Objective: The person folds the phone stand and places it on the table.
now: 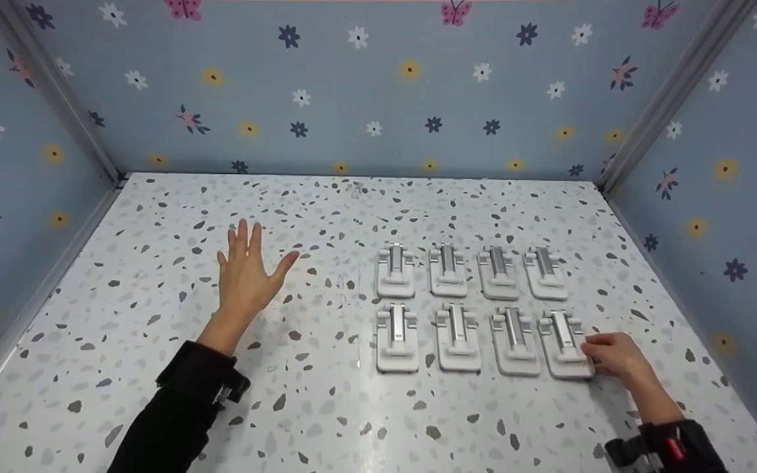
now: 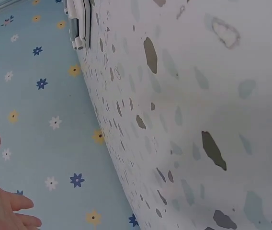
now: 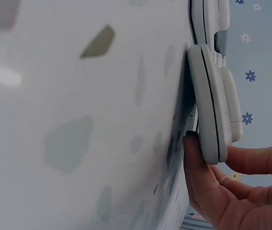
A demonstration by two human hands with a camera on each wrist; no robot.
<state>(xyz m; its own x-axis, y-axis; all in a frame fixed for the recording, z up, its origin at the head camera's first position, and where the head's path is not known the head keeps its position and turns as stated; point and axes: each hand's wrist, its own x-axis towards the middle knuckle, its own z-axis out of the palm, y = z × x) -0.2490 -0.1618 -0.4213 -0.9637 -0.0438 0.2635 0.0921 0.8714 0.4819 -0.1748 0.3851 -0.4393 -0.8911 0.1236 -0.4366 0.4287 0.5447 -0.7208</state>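
Several white folding phone stands lie folded flat in two rows on the speckled tabletop. My right hand (image 1: 618, 358) is at the right end of the front row, on the phone stand (image 1: 566, 345) there. In the right wrist view, the thumb and fingers (image 3: 251, 160) pinch the edge of that phone stand (image 3: 208, 105), with fingertips under its base. That edge shows tilted up off the surface. To the left of the rows, my left hand (image 1: 245, 279) is held over the table with fingers spread and thumb out, holding nothing. Part of it (image 2: 4, 206) shows in the left wrist view.
The speckled white table (image 1: 313, 407) is bordered by blue walls (image 1: 365, 85) with flowers and butterflies at the back and both sides. Beside the pinched stand is another phone stand (image 1: 515, 341); the back row's right-hand stand (image 1: 546, 272) lies just behind.
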